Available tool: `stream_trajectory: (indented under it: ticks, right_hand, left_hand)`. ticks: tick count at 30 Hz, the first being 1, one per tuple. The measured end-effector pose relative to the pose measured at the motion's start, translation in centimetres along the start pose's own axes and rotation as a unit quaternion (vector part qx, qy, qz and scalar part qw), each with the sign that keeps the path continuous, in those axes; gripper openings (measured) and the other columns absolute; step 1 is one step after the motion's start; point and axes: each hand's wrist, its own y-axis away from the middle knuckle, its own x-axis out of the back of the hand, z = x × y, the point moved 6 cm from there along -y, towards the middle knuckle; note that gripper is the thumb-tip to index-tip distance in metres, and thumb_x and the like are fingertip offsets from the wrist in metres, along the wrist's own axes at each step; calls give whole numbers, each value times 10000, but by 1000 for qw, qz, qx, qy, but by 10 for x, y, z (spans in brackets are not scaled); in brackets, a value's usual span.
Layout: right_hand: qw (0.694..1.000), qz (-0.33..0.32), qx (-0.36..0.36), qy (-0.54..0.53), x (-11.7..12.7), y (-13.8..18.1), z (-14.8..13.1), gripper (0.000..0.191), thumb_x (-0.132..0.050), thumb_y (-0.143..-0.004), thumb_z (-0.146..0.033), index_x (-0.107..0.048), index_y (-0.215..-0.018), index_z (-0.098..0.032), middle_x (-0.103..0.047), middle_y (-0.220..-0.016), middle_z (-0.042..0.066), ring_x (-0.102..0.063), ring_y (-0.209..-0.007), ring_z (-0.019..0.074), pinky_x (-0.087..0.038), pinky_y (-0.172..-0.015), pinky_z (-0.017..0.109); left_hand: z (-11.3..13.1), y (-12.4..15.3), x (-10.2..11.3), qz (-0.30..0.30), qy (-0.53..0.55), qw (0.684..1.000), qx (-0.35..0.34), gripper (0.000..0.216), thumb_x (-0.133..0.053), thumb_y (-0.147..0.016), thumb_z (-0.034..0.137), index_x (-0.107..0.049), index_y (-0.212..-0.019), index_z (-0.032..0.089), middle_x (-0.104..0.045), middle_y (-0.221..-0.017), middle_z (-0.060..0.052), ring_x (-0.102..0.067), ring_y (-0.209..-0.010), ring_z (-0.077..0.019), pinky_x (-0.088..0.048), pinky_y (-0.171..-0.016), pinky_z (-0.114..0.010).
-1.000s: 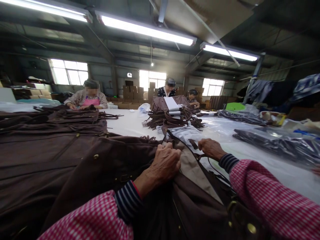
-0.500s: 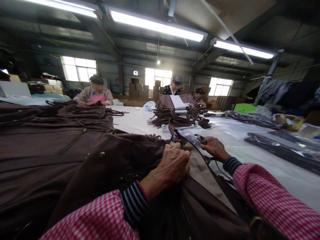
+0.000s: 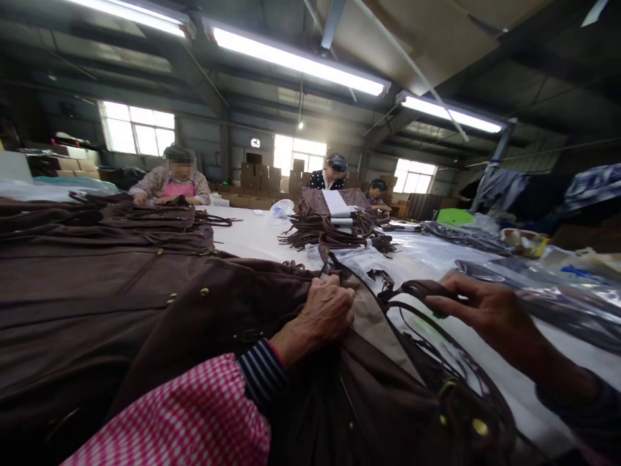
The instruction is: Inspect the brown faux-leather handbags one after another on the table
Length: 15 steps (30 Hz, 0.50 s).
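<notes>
A dark brown leather bag [image 3: 388, 401] lies open in front of me, its beige lining [image 3: 376, 327] showing along the mouth. My left hand [image 3: 326, 316] is closed on the edge of that mouth, fingers curled into the fabric. Off to the right, my right hand [image 3: 495, 314] pinches a brown strap [image 3: 420, 288] between thumb and fingers, out over the white table. Thin cords and a curved handle [image 3: 485, 382] hang at the bag's right side. Brass studs and a small buckle [image 3: 250, 336] show on the brown leather to the left.
More brown leather bags [image 3: 97, 278] spread across the left. A stack of brown bags [image 3: 334, 223] with white wraps stands ahead on the white table [image 3: 247, 233]. Plastic-wrapped dark goods [image 3: 557, 304] lie on the right. Several co-workers sit or stand at the far side.
My right hand has moved right and nearer from beside the bag's mouth, drawing the brown strap outward. My left hand keeps its hold on the edge. The view has turned slightly right.
</notes>
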Motion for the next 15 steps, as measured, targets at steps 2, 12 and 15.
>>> stream_trajectory:
  ticks: [2,12,15]
  right_hand:
    - [999,28,40,-9,14,21,-17,262,-699,-868,-529,-711,-843,-268,-703,-892,43,-631,-843,253,-473,-729,355]
    - [982,-162,97,4,-40,61,23,139,-623,-907,-265,-621,-776,-218,-645,-863,48,-618,-767,191,-487,-666,282]
    - [979,-194,68,-12,-46,65,35,149,-586,-919,-274,-633,-793,-210,-647,-855,36,-631,-775,189,-496,-682,275]
  left_hand:
    - [1,0,3,-8,-3,1000,4,117,-530,-890,279,-605,-856,196,-655,-899,-89,-569,-1031,-269,-377,-824,-418]
    - [3,-1,6,-9,-6,1000,13,116,-535,-879,265,-607,-824,192,-655,-862,-80,-587,-990,-260,-375,-796,-402]
    - [3,-2,5,-16,-9,1000,14,116,-531,-875,259,-607,-817,193,-652,-857,-79,-587,-985,-259,-373,-787,-396]
